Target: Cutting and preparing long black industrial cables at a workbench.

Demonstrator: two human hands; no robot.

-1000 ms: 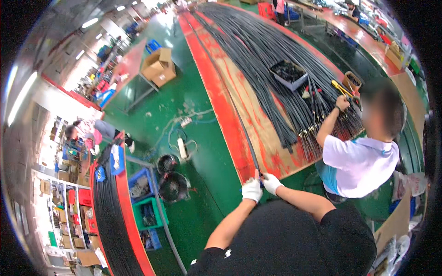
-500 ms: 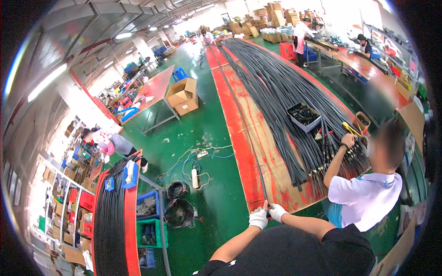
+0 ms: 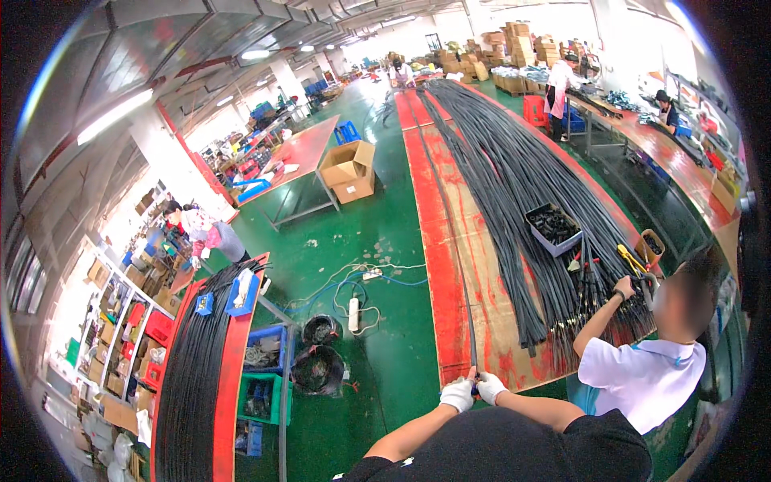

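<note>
Both my hands wear white gloves and meet at the near end of a long red table [image 3: 450, 337]. My left hand [image 3: 458, 394] is closed around the near end of a single black cable [image 3: 465, 297], with the thumb along it. This cable runs lengthwise down the table, apart from the big bundle. Right beside it, my right hand [image 3: 491, 390] is closed too, its fingertips at the cable's end. A small dark bluish piece shows between the hands, too small to name.
A thick bundle of black cables [image 3: 514, 201] covers the table's right side, with a bin of black parts [image 3: 552, 229] on it. At my right, a co-worker [image 3: 642, 361] handles cable ends near yellow-handled pliers [image 3: 630, 258]. A power strip [image 3: 353, 315] and buckets [image 3: 317, 371] stand on the floor.
The whole view has shifted, so the scene sits further right and lower. My hands stay together at the cable's end, nearly unchanged against the table.
</note>
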